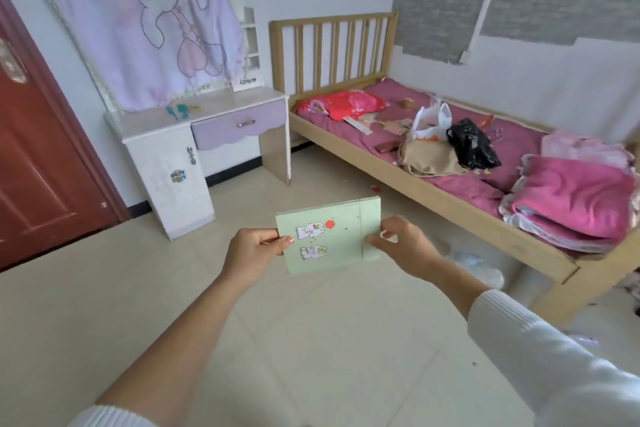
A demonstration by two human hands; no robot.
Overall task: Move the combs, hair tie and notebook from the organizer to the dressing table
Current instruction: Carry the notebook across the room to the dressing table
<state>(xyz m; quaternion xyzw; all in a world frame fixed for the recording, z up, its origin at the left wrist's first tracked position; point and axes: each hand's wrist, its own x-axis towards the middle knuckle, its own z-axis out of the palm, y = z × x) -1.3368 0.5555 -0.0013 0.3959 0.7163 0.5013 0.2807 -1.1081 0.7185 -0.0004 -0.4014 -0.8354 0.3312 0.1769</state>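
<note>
I hold a pale green notebook [332, 236] with cartoon stickers in front of me, above the tiled floor. My left hand [254, 248] grips its left edge and my right hand [401, 244] pinches its right edge. The white and lilac dressing table [221, 107] stands at the far left against the wall. On its top lie small teal combs [177, 111] and a small yellowish item beside them, too small to identify. The organizer is out of view.
A wooden bed [433, 191] with pink bedding, plastic bags and folded blankets fills the right side. A red-brown door [38, 166] is at the left. A lilac cloth [149, 21] drapes over the mirror. Tiled floor lies between me and the table.
</note>
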